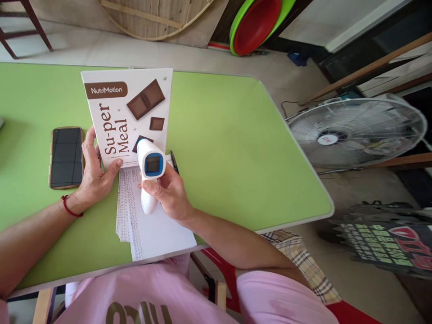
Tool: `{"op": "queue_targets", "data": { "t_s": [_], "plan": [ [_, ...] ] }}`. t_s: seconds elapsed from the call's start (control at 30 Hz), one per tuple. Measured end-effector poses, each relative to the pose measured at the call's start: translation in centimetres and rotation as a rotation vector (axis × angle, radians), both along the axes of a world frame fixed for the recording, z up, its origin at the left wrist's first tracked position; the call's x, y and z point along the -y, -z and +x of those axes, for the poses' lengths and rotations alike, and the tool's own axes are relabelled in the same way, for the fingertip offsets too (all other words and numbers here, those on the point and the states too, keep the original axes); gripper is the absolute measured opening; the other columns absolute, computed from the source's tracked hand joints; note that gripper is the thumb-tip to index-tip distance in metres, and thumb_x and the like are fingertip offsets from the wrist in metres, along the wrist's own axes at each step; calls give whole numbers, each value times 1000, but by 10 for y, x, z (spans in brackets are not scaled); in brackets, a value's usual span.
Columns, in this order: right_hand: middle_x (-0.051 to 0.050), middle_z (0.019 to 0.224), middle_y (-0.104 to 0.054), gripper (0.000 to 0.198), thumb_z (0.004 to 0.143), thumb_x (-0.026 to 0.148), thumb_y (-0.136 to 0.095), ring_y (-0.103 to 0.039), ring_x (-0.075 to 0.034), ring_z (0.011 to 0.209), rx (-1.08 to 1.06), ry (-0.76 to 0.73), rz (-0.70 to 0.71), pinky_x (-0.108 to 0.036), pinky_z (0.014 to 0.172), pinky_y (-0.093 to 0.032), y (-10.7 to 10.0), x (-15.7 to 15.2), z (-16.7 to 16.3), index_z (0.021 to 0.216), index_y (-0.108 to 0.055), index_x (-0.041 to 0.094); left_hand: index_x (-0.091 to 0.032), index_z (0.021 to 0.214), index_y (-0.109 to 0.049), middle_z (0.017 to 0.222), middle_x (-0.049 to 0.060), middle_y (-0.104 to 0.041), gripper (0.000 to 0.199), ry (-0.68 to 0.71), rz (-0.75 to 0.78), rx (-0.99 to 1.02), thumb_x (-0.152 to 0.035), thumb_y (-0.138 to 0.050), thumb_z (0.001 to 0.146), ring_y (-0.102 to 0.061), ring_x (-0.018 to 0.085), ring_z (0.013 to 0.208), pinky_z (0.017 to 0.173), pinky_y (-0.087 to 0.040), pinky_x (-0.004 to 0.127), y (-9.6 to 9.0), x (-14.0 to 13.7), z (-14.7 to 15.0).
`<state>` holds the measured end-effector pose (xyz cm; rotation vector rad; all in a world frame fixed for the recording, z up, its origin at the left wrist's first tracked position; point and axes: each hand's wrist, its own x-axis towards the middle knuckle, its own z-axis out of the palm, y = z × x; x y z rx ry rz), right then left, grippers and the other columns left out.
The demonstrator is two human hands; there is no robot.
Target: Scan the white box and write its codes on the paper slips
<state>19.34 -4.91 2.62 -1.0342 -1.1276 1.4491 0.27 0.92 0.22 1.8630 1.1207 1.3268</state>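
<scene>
The left grip point(93, 174) pinches the box point(141, 101) above it, likely light, stiff and best held by its edges, while the right grip point(171, 192) wraps the handle point(149, 202) of a probably smooth, hard thermometer point(153, 165).

1. On my head view, the left grip point(93, 177) held a white NutriMotion package point(141, 85) by its lower left corner, thumb across the front.
2. My right grip point(172, 193) was wrapped around a white gun-shaped device point(149, 202), its blue-rimmed screen facing me.
3. Printed sheets point(162, 238) lay beneath on the green table point(236, 157).
4. I saw a phone point(66, 157) near the left grip and a fan point(357, 130) off to the right.
</scene>
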Motion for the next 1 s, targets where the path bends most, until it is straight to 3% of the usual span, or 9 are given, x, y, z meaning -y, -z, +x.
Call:
{"op": "queue_targets", "data": {
  "t_s": [0.23, 0.47, 0.73, 1.0],
  "plan": [
    [-2, 99, -66, 47, 71, 50, -82, -64, -16, 85, -37, -7, 7, -35, 78, -58, -1, 0, -1, 101, -54, 26, -32, 155, -11, 159, 15, -24, 90, 62, 80, -36, -62, -64, 88, -43, 38, 140, 109, -51, 55, 7, -4, -4],
    [-1, 97, -66, 48, 70, 51, -83, -63, -17, 87, -26, 29, 59, -34, 74, -54, -3, -3, 2, 100, -55, 26, -36, 157, 0, 159, 13, -32, 91, 105, 42, -55, -56, -61, 93, -42, 34, 145, 117, -43, 56, 11, -5, -7],
    [0, 95, -63, 77, 62, 57, -86, -63, -19, 89, 45, 67, 56, -38, 81, -53, -1, -4, 3, 122, -46, 28, -35, 156, -4, 154, 16, -38, 90, 108, 25, -15, -57, -63, 91, -51, 34, 137, 109, -51, 54, 6, -5, -3],
    [-2, 99, -65, 75, 69, 58, -82, -64, -19, 88, 93, 107, 195, -39, 84, -55, 1, -4, 3, 126, -42, 29, -36, 153, -12, 145, 14, -45, 89, 110, 26, 67, -57, -68, 88, -57, 33, 129, 101, -56, 52, 8, -5, -1]
  ]
}}
